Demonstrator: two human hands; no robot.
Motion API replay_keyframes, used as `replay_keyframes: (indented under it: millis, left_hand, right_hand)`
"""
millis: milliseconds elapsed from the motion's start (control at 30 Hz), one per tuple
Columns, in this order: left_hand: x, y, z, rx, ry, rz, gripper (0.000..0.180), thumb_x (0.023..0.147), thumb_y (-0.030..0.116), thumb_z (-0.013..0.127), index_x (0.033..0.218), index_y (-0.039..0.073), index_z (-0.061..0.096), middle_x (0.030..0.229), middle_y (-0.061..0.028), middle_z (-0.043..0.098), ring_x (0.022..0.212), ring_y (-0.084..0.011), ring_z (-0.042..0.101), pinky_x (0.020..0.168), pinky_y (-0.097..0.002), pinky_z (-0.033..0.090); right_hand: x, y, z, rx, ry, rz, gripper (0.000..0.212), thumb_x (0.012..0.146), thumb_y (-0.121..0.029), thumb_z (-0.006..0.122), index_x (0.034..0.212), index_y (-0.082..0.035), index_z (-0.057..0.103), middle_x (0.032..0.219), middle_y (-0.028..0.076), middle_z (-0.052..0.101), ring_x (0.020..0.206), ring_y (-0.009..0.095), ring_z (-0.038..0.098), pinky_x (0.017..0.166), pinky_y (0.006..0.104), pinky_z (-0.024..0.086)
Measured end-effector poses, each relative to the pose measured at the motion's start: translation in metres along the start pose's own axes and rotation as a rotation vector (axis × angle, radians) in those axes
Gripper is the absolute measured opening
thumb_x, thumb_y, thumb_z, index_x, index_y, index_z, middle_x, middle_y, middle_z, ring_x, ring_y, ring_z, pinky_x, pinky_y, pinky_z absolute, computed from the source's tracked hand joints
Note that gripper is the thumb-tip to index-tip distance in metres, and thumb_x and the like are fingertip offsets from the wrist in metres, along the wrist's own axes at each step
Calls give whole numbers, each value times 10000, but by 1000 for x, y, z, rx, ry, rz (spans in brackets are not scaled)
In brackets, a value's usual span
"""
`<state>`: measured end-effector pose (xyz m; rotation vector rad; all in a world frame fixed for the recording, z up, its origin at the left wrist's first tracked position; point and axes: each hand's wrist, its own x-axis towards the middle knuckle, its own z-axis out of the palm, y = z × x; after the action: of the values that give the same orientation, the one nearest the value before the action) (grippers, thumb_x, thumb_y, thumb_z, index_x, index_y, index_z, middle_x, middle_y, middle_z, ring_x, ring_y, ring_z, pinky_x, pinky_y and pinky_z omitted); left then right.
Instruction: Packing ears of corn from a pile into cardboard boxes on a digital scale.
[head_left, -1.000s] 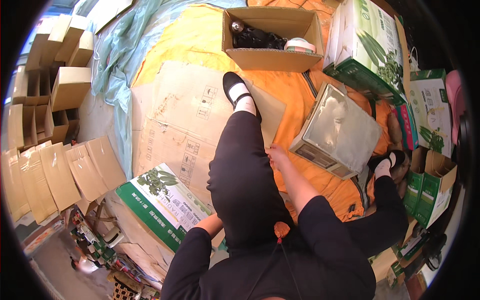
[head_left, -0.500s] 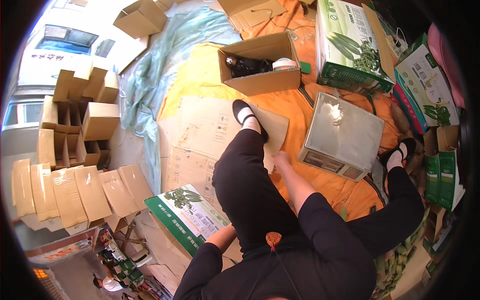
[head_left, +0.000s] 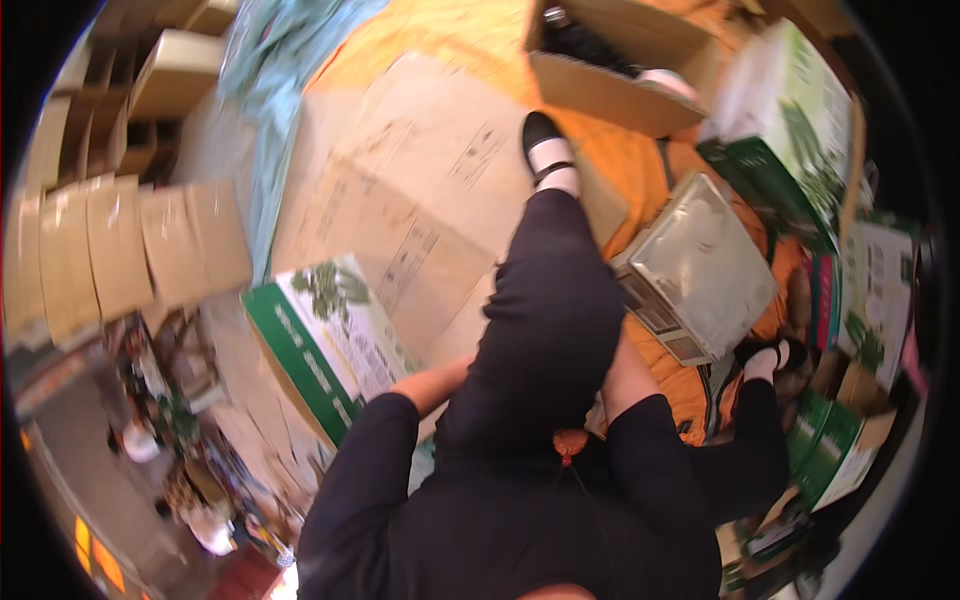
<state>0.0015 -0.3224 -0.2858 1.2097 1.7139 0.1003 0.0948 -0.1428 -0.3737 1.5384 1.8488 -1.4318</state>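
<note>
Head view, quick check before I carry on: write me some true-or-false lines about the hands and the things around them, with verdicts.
1. The fingers of both hands are in plain sight. False: the left forearm and right forearm pass out of sight behind the left leg.
2. A green-and-white box lies to the left of the left leg. True.
3. The left shoe is white. False: it is black, worn over a white sock.
4. The grey box stands to the right of the left leg. True.
5. The blue sheet lies to the right of the grey box. False: it lies to the left.
</note>
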Motion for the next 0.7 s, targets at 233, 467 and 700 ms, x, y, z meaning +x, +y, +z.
replay_keyframes:
  millis: [233,467,700]
  left_hand:
    - [-27,13,77,-165,-10,-58,175,799,193,563,953,128,615,1041,-100,600,974,-311,586,825,-479,454]
    - [2,4,91,-153,-41,51,172,796,190,565,948,129,616,1044,-97,599,973,-307,587,825,-480,454]
    - [8,13,105,-121,-51,152,169,793,187,567,944,130,617,1046,-93,599,971,-304,588,824,-481,453]
  right_hand:
    - [-45,35,12,-121,-183,35,163,752,-189,651,755,-26,642,690,86,634,648,202,593,605,353,457]
    - [-35,39,-9,-89,-175,89,161,765,-192,643,773,-31,640,704,74,632,653,196,594,598,344,455]
    - [-47,45,-35,-48,-164,118,159,778,-194,635,792,-36,638,718,63,631,657,190,594,592,335,452]
